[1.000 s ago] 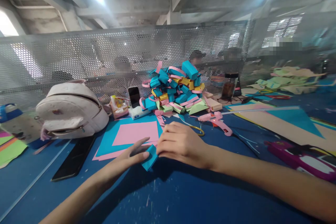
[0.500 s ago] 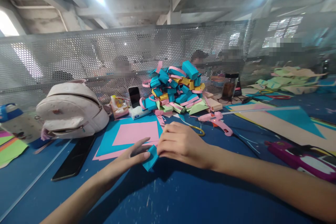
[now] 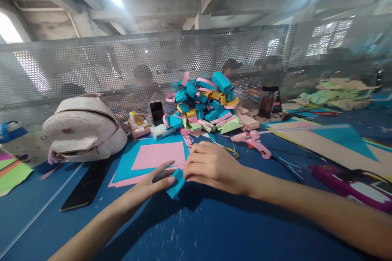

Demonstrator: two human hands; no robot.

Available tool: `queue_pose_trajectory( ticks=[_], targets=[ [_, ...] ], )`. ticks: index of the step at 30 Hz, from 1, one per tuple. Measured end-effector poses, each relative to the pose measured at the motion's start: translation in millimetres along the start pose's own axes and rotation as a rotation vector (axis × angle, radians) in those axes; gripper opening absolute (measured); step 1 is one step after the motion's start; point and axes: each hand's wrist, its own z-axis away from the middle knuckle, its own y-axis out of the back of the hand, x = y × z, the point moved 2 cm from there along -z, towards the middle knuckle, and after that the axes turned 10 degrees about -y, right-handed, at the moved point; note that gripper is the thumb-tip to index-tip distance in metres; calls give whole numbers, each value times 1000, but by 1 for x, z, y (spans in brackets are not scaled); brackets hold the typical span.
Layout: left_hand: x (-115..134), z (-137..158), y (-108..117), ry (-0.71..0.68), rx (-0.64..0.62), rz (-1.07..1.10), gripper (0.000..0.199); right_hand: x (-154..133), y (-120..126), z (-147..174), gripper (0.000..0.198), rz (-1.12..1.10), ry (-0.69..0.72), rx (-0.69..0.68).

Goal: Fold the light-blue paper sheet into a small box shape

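Observation:
A small folded piece of blue paper [image 3: 176,184] is held a little above the blue table, between my two hands. My left hand [image 3: 157,180] pinches its left side, thumb on top and the other fingers behind. My right hand [image 3: 211,169] has its fingers curled together at the paper's right edge, and the fingertips are partly hidden. Behind my hands lie pink sheets [image 3: 159,155] on top of larger blue sheets [image 3: 122,169]. Beyond them rises a heap of folded blue, pink, yellow and green paper pieces [image 3: 203,104].
A pink glue gun [image 3: 252,140] rests right of the heap. Left are a white backpack [image 3: 84,128], a black phone [image 3: 87,185] and a bottle [image 3: 23,147]. Big card sheets [image 3: 318,142] and a purple device [image 3: 349,187] lie right. A perforated metal screen [image 3: 171,57] stands behind.
Almost nothing differs. Both hands keep the same hold on the blue paper, with only a very slight shift.

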Motion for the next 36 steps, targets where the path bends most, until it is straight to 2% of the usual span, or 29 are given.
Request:
queue_pose_trajectory(
  ticks=[20, 30, 36],
  targets=[
    [1, 0, -1, -13, 3, 7, 72, -2, 1, -1, 13, -21, -5, -28],
    [-2, -1, -3, -54, 12, 1, 70, -11, -7, 2, 14, -8, -10, 97],
    [-6, -1, -3, -31, 15, 31, 75, -14, -11, 1, 17, 27, 2, 90]
  ],
)
